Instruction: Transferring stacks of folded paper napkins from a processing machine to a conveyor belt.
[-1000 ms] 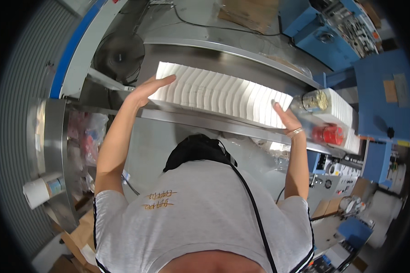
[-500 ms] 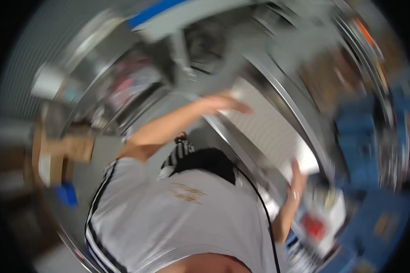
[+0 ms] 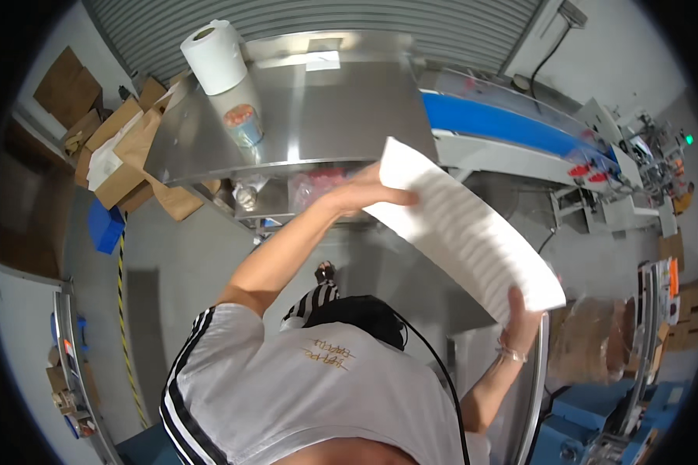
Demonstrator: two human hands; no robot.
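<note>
By a silver stainless-steel table (image 3: 341, 108), a long white ridged paper-like stack (image 3: 469, 232) is now swung away from the grey steel trough (image 3: 540, 372), its ends clasped by left hand (image 3: 374, 191) and right hand (image 3: 523, 319), apparently borne by them alone.

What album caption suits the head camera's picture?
Left hand and right hand hold a long white bundle at its ends, near a metal table bearing a white roll.

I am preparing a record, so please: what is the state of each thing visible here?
White ridged block: held at both ends
Left hand: gripping its left end
Right hand: gripping its right end
White roll: upright on the steel table
Cardboard box: open
Blue belt: moving or not, unclear
</note>
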